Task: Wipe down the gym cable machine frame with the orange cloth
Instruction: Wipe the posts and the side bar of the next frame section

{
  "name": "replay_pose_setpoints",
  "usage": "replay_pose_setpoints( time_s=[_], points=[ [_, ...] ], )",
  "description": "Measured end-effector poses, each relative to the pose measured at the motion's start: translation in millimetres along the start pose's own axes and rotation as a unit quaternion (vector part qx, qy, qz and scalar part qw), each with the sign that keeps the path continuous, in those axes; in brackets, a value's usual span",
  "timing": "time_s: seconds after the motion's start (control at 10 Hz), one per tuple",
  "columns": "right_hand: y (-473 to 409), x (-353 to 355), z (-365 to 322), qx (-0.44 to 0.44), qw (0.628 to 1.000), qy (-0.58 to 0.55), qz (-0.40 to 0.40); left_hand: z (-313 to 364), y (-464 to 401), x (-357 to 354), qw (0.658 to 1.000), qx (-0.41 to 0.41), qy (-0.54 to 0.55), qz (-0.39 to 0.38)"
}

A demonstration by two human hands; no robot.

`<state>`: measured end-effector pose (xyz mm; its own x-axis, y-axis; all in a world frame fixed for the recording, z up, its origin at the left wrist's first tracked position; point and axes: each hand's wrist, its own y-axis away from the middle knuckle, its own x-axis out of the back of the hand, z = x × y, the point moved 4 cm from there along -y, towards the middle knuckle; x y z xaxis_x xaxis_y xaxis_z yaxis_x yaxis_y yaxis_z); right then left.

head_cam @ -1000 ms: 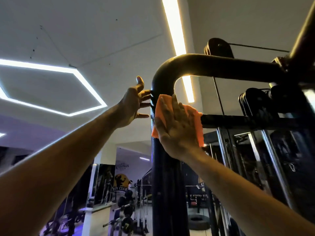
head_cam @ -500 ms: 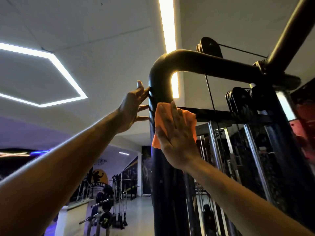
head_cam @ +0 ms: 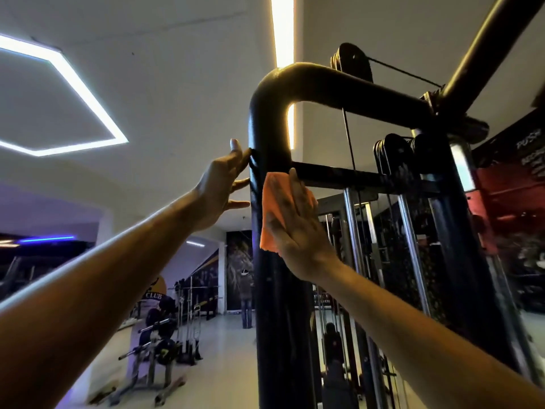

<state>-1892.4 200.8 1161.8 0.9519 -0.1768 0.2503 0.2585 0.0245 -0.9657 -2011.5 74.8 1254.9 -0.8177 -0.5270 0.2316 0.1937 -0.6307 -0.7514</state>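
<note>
Two hands up high. Right hand (head_cam: 298,228) fingers straight, close together, press cloth (head_cam: 272,214) flat on black post (head_cam: 272,290), just under bend. Left hand (head_cam: 219,190) fingers spread, tips touch post's left side. Step: wiping top of post. Next, likely: slide cloth along post, keep pressing.

Gym hall under a lit ceiling — background only

A hexagon light (head_cam: 73,93) glows on the ceiling at left, a long light strip (head_cam: 282,31) runs overhead, and a blue light (head_cam: 47,239) shows low on the left wall. Down on the pale floor (head_cam: 224,364) stand a weight rack (head_cam: 159,346) with barbells — beyond it a person (head_cam: 246,302) faces a dark wall poster (head_cam: 239,255). Right, a red wall (head_cam: 513,187).
</note>
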Motion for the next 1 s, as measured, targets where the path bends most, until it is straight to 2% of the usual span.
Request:
replay_pose_setpoints(
  time_s=[0.2,0.4,0.6,0.7,0.8,0.9,1.0],
  points=[
    [-62.8,18.7,-0.5,-0.027,0.999,-0.017,0.012,-9.8,1.4,-2.7,0.999,0.02,0.029,-0.012],
    [22.5,-12.4,-3.8,-0.003,0.999,-0.021,0.038,-28.7,10.3,-9.5,0.999,0.016,0.043,-0.003],
    [3.7,-1.0,6.3,0.008,1.0,-0.025,0.009,-32.8,12.1,-18.4,0.999,0.02,-0.004,0.048],
    [16.4,-5.4,0.5,-0.024,0.997,-0.066,0.044,-32.9,10.7,-17.2,0.998,0.039,0.002,0.058],
    [61.6,-18.9,-12.6,-0.047,0.993,-0.09,0.057,-33.4,14.0,-16.7,0.997,0.052,-0.002,0.053],
    [75.4,-20.0,-8.5,-0.043,0.996,-0.08,0.024,-32.9,15.1,-18.0,0.997,0.066,-0.004,0.038],
    [26.1,-8.9,-1.7,-0.044,0.998,-0.052,0.011,-30.0,12.1,-15.3,0.996,0.071,-0.017,0.043]
  ],
)
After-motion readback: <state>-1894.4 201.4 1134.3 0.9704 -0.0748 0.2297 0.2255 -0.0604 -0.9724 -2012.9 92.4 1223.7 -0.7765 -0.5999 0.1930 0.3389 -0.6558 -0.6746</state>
